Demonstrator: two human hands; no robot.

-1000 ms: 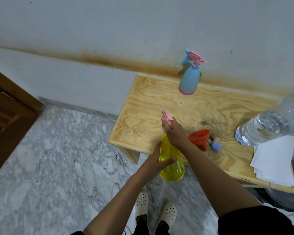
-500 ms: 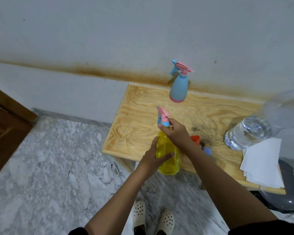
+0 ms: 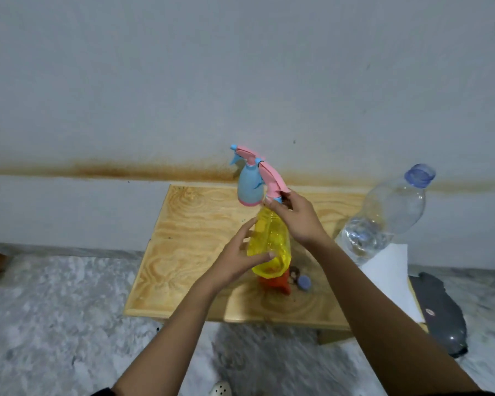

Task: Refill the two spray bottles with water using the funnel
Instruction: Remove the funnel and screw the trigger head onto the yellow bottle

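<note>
I hold a yellow spray bottle [image 3: 270,242] up over the wooden table [image 3: 195,244]. My left hand [image 3: 236,258] grips its yellow body from the left. My right hand [image 3: 296,217] pinches the collar under its pink spray head [image 3: 272,178]. A blue spray bottle [image 3: 249,185] with a pink and blue head stands upright at the table's back edge by the wall. The orange funnel [image 3: 279,282] lies on the table, mostly hidden behind the yellow bottle. A big clear water bottle [image 3: 389,215], partly filled and uncapped, stands at the right.
A small blue cap [image 3: 304,281] lies beside the funnel. White paper [image 3: 389,278] sits under the water bottle at the table's right end. A dark grey object [image 3: 440,310] lies on the marble floor to the right. The wall runs right behind the table.
Both hands have lifted the yellow bottle higher, so it is now over the table's middle. The view has shifted so that the table sits more central, with the blue bottle behind the yellow bottle's spray head.
</note>
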